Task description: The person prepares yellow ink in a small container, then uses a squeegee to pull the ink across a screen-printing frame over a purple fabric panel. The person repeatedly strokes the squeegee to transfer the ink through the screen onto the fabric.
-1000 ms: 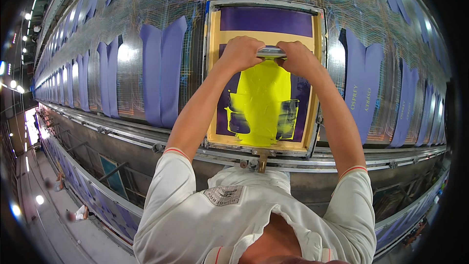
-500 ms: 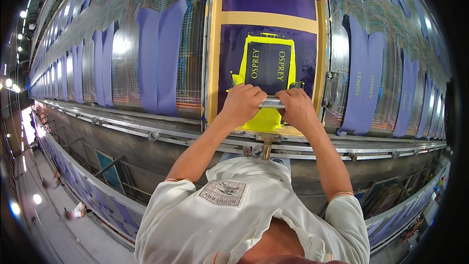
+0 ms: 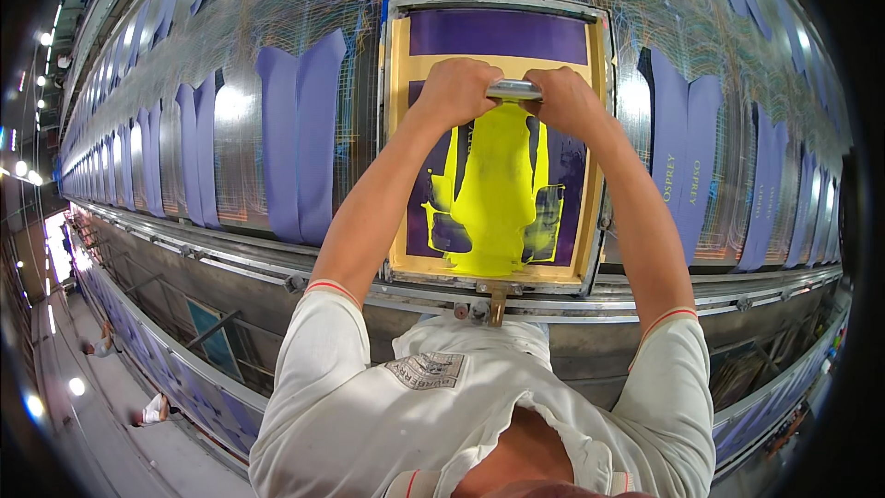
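Both of my hands grip a metal-topped squeegee (image 3: 513, 88) near the far part of a screen printing frame (image 3: 493, 4). My left hand (image 3: 461, 90) holds its left end, my right hand (image 3: 562, 100) its right end, fingers curled round it. Bright yellow ink (image 3: 489, 194) covers the middle of the purple mesh (image 3: 572, 166) below the squeegee, with patchy smears at both sides and some dark shapes showing along the upper left. Beige tape (image 3: 398, 212) lines the frame's inner edges and crosses below the top strip.
The long metal printing table (image 3: 240, 157) carries rows of pale purple cut pieces (image 3: 300, 134), some on the right with printed lettering. A rail (image 3: 618, 300) runs along the near edge. Far down the lower left, people (image 3: 157, 408) are beside another long table (image 3: 180, 350).
Half a second ago my hands and squeegee were near the frame's near edge, with the middle mesh showing; now they are back at the far part and yellow ink covers the middle again.
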A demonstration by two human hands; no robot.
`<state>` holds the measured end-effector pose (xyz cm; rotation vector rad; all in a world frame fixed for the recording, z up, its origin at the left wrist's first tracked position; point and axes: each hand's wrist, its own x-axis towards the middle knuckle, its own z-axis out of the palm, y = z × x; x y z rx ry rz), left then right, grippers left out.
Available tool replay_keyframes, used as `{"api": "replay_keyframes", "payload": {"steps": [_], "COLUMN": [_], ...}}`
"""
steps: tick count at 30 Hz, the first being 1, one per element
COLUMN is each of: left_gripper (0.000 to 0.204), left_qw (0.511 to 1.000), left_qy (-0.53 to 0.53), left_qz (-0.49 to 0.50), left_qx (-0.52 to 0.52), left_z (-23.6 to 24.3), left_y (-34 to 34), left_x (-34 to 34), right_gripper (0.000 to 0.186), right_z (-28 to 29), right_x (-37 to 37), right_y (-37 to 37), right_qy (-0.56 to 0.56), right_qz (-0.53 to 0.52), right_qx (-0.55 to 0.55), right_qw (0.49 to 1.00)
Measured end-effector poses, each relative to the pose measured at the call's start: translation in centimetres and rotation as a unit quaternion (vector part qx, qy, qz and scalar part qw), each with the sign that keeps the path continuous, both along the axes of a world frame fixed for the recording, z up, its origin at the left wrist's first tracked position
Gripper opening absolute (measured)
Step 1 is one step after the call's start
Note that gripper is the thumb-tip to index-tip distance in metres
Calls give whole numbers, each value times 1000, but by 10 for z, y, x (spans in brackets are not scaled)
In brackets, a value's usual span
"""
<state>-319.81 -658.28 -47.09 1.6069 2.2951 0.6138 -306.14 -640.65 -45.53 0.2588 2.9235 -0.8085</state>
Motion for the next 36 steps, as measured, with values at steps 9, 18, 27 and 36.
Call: {"api": "replay_keyframes", "payload": {"steps": [9, 18, 27, 36], "left_gripper": [16, 36, 37, 28], "left_qw": [998, 998, 998, 995], "left_qy": [16, 36, 55, 62], "left_qz": [7, -12, 10, 52], "left_qx": [65, 57, 28, 57], "left_z": [-10, -6, 9, 28], "left_y": [-14, -124, -133, -152], "left_x": [22, 154, 160, 149], "right_gripper": [16, 43, 35, 36], "right_z": [-6, 11, -38, 16], "right_x": [20, 149, 186, 168], "right_y": [-19, -116, 6, -13], "right_qy": [43, 32, 67, 86], "right_qz": [-10, 20, -457, -461], "right_qx": [10, -23, 26, -126], "right_qw": [999, 999, 887, 874]}}
